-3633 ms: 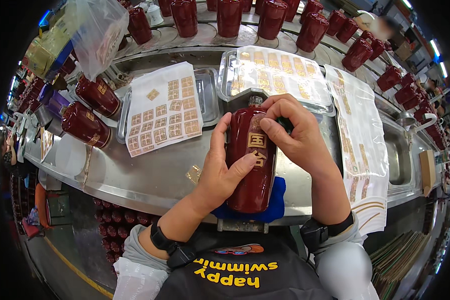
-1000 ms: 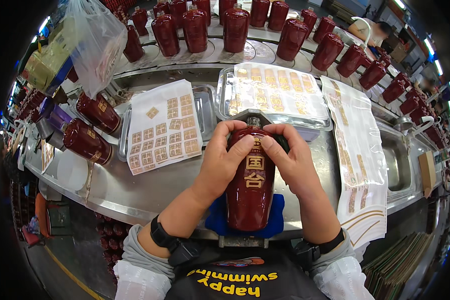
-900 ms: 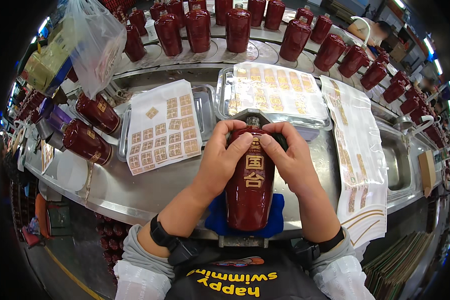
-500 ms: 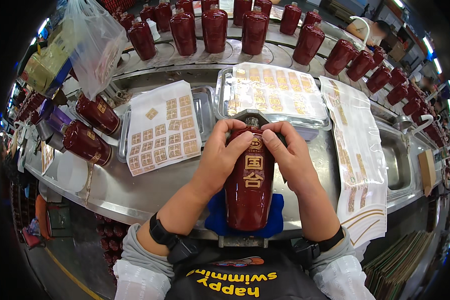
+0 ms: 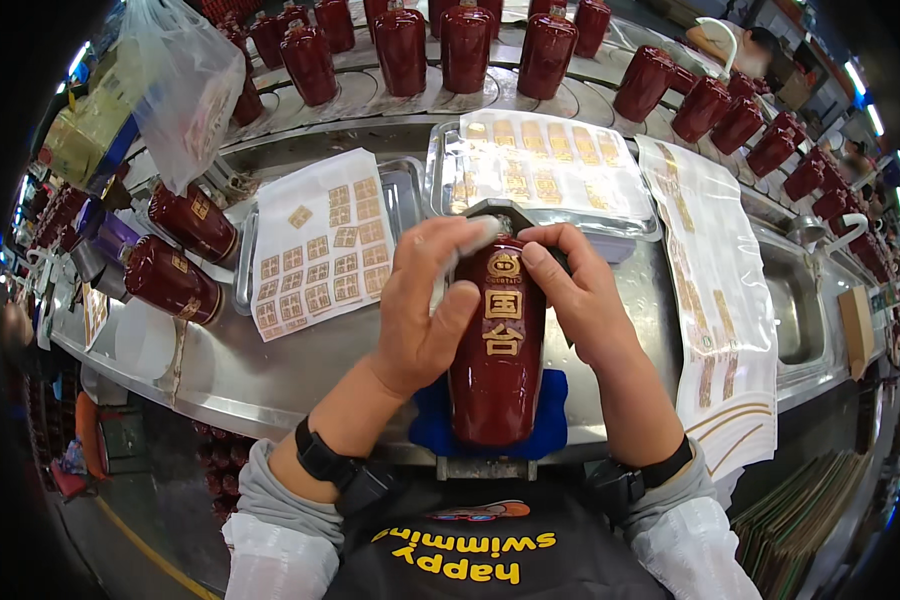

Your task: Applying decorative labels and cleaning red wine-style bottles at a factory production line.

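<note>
A dark red glazed bottle (image 5: 497, 395) with gold lettering down its front lies tilted on a blue padded rest (image 5: 550, 412), its neck pointing away from me. My right hand (image 5: 585, 300) grips the bottle's right shoulder, thumb on the front beside the gold emblem. On the other side, my left hand (image 5: 420, 305) has its thumb apart from its fingers; the fingertips, smeared by motion, reach over near the neck. An angular dark support (image 5: 505, 212) partly shows behind the neck.
Left stands a metal tray with a sheet of gold stickers (image 5: 322, 255); another sticker sheet (image 5: 540, 165) lies on a tray behind. A long sheet (image 5: 715, 330) hangs over the right edge beside a sink (image 5: 798, 320). Two red bottles (image 5: 173, 280) lean left. A curved conveyor (image 5: 355, 95) carries several bottles.
My left thumb has come off the bottle's front, and that hand has loosened and shifted left. My right hand keeps its hold. Bottles on the conveyor have moved to the right.
</note>
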The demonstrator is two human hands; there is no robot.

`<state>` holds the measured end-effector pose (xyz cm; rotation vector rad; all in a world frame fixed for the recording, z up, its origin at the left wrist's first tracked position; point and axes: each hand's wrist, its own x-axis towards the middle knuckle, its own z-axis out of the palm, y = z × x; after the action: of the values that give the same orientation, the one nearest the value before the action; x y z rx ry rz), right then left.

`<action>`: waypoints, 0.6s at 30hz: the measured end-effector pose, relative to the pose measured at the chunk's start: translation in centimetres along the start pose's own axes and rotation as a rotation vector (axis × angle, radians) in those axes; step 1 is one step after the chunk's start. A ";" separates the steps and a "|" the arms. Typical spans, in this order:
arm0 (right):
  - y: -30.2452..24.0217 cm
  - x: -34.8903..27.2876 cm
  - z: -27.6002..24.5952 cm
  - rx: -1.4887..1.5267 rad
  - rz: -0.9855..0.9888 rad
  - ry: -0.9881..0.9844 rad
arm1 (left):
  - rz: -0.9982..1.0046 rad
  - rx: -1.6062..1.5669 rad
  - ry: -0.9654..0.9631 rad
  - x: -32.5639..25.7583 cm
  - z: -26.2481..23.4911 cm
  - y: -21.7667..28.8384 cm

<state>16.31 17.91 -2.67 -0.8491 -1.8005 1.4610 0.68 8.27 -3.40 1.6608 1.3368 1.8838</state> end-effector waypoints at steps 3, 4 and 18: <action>0.3 -0.1 0.0 0.011 -0.022 0.004 | 0.344 0.425 -0.265 -0.1 -1.2 -0.2; 0.3 -0.1 -0.1 0.002 -0.044 -0.008 | 0.350 0.468 -0.303 0.0 -1.5 -0.1; -2.1 -1.1 -1.9 -0.144 -0.090 -0.034 | 0.397 0.650 -0.242 -3.9 -1.9 1.0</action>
<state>18.29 17.71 -0.45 -0.8071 -1.9621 1.3092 0.49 4.06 -4.80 2.5370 1.7232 1.4178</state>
